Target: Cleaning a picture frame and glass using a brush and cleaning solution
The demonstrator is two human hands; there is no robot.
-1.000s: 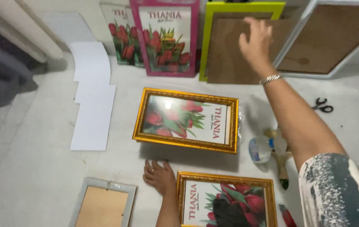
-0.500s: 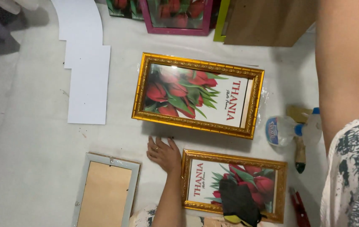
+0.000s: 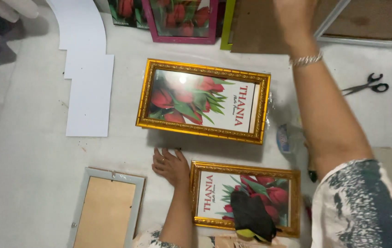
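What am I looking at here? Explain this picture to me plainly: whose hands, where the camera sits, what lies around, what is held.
There is no machine: a person works on a pale floor, and the one camera sits on their head, looking down. Their left hand rests flat on the floor, holding nothing, beside a gold frame with a tulip picture; a dark cloth lies on that frame. Their right hand reaches up to a brown backing board in a green frame; the grip is cut off. Between lies a larger gold frame. Also there: white sheets, scissors, a face-down grey frame.
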